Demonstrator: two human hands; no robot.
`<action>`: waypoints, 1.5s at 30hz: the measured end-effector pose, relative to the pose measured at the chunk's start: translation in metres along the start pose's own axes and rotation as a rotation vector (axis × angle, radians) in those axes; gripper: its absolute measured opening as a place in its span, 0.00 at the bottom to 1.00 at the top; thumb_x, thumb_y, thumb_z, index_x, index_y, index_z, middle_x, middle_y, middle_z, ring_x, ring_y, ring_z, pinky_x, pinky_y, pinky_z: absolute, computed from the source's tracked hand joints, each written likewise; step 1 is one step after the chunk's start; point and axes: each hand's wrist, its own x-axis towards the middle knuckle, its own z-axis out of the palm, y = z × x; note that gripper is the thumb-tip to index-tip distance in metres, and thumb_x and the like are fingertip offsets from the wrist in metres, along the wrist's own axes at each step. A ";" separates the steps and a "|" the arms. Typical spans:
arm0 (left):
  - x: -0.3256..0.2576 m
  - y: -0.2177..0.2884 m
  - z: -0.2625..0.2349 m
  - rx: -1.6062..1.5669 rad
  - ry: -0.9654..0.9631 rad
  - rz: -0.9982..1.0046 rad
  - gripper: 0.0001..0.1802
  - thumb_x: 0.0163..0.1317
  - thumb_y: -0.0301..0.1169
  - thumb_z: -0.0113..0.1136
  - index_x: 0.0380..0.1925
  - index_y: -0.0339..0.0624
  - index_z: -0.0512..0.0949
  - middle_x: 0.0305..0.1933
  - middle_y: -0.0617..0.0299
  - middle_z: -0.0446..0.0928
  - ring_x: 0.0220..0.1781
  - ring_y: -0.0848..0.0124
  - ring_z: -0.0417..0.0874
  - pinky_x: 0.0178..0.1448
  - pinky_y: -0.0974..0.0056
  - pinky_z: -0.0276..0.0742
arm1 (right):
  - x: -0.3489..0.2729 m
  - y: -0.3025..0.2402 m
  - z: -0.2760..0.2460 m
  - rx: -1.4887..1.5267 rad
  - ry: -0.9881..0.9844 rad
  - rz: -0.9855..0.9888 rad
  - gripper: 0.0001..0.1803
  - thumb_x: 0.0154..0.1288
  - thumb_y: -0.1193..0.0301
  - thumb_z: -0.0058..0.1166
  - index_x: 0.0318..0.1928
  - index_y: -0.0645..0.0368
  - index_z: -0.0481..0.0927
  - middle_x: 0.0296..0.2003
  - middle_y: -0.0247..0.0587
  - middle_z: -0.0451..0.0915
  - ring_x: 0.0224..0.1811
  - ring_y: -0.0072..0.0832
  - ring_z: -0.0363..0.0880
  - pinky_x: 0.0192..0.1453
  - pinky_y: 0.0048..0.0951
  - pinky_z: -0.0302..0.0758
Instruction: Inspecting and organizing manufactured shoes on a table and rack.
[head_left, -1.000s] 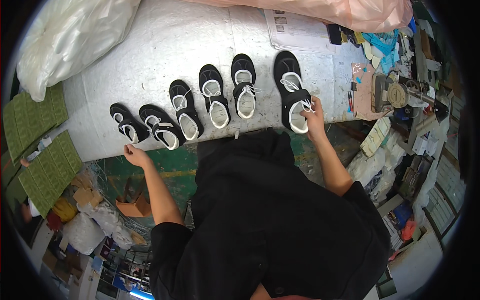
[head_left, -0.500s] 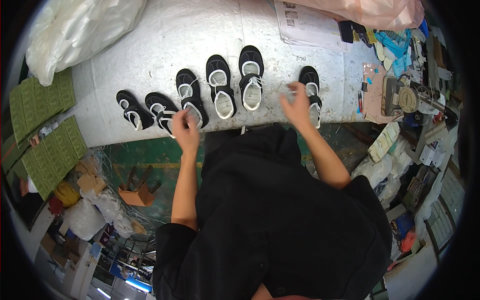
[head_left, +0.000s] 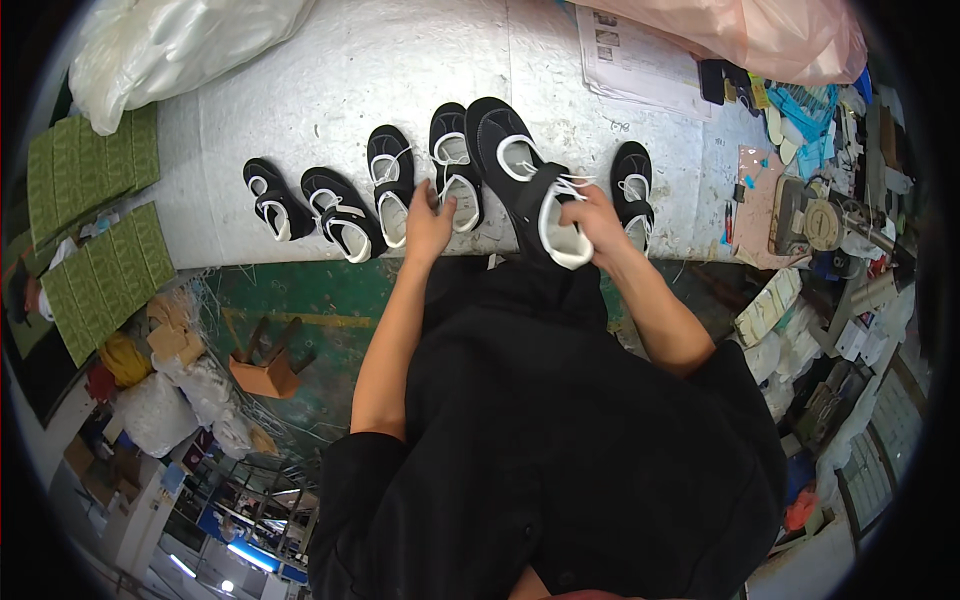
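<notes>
In my right hand (head_left: 598,222) is a black shoe (head_left: 495,140) with white lining and white laces. My thumb is inside its heel opening, and the shoe is raised toward me with its toe pointing away. My left hand (head_left: 430,225) is open, its fingers apart, between two similar shoes: a black shoe (head_left: 390,150) on its left and another black shoe (head_left: 448,125) on its right. Whether it touches either, I cannot tell. Farther left lie a smaller black shoe (head_left: 325,188) and a leftmost black shoe (head_left: 260,178). Beyond my right hand stands one more black shoe (head_left: 630,165).
The shoes stand along the near edge of a pale worktable (head_left: 300,100). Plastic bags (head_left: 190,50) and paper sheets (head_left: 640,70) lie toward the back. A round-dialled scale (head_left: 822,225) and tools crowd the right end. Green patterned panels (head_left: 95,180) are at the left.
My right hand has moved left and lifted a shoe from the row by its heel. My left hand has shifted right, from the second shoe to between the third and fourth.
</notes>
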 end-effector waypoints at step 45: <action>-0.054 0.140 -0.043 -0.713 -0.164 0.018 0.28 0.76 0.47 0.52 0.65 0.39 0.70 0.68 0.55 0.72 0.65 0.59 0.75 0.66 0.54 0.71 | -0.059 -0.007 -0.012 -0.264 0.036 -0.502 0.38 0.54 0.82 0.56 0.68 0.61 0.65 0.63 0.51 0.74 0.65 0.37 0.75 0.68 0.36 0.72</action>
